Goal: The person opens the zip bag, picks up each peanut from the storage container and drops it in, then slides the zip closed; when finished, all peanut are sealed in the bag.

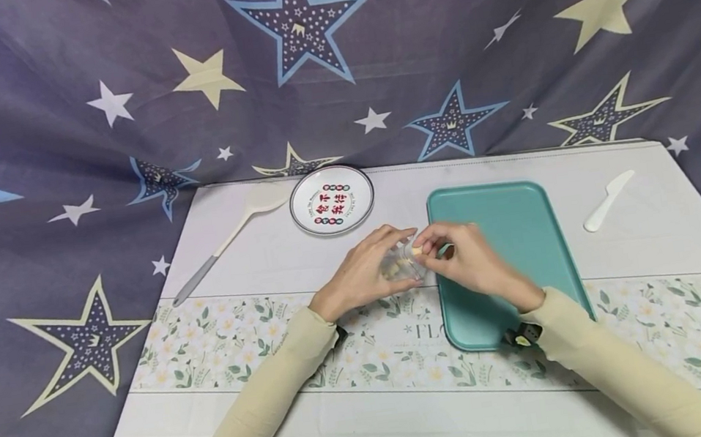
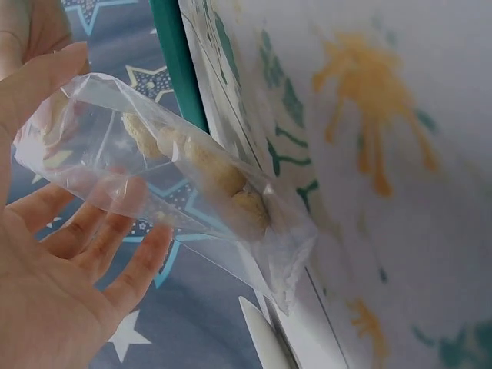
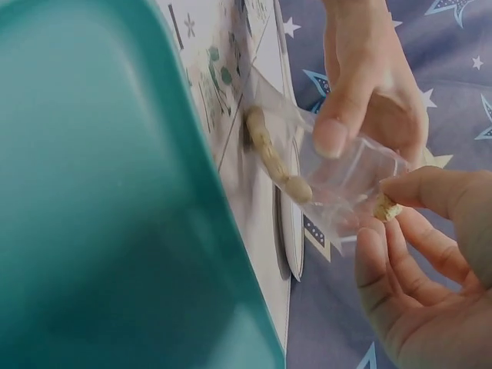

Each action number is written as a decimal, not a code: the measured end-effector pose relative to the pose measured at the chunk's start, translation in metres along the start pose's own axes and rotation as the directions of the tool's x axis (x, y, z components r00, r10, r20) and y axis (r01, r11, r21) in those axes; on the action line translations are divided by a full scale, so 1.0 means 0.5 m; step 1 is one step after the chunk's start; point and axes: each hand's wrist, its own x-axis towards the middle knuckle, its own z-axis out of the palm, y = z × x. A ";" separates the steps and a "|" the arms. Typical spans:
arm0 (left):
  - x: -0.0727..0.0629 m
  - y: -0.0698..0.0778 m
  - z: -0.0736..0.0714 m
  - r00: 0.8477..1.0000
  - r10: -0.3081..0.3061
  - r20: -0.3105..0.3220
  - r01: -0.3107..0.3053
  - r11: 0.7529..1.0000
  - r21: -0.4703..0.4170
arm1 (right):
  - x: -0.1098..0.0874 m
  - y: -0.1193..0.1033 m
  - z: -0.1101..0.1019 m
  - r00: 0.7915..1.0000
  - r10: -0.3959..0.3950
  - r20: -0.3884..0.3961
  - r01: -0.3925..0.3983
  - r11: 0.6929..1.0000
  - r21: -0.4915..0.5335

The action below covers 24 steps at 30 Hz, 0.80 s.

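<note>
My left hand (image 1: 360, 270) grips a clear plastic bag (image 2: 280, 269) near its mouth, thumb on one side and fingers on the other. Inside it lie several peanuts (image 2: 215, 165) in their shells, gathered toward the lower end, which hangs close over the table in the left wrist view. At the bag's mouth, my right hand (image 1: 470, 256) pinches one peanut (image 3: 387, 207) between thumb and forefinger. Both hands meet at the left edge of a teal tray (image 1: 504, 220), with the right hand partly over it.
A round white plate (image 1: 349, 211) with red characters is at the back. Left of it lies a spatula (image 1: 234, 243) with a grey handle. On the far right is a white plastic knife (image 1: 608, 203). A star-patterned curtain (image 1: 180, 137) hangs behind the table.
</note>
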 end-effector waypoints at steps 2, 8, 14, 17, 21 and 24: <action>0.001 0.001 0.000 1.000 0.001 -0.003 -0.001 1.000 0.001 | 0.000 -0.003 0.004 1.000 -0.002 0.007 0.001 1.000 0.009; 0.002 0.002 0.001 1.000 0.008 -0.012 -0.008 1.000 0.012 | -0.001 -0.008 0.006 0.999 0.012 0.046 -0.012 1.000 0.008; -0.001 0.002 0.000 1.000 0.016 -0.019 -0.016 1.000 0.013 | -0.004 -0.009 0.005 0.997 0.008 0.082 -0.006 1.000 -0.020; -0.001 0.002 -0.001 1.000 0.021 -0.019 -0.020 1.000 0.008 | -0.005 -0.008 0.004 0.995 -0.004 0.097 0.007 0.999 -0.035; 0.000 0.002 -0.001 1.000 0.024 -0.017 -0.024 1.000 -0.001 | -0.006 -0.009 0.003 0.994 -0.016 0.109 0.022 0.998 -0.054; 0.000 0.002 0.000 1.000 0.026 -0.015 -0.026 1.000 0.001 | -0.006 -0.010 0.002 0.993 -0.022 0.120 0.030 0.998 -0.064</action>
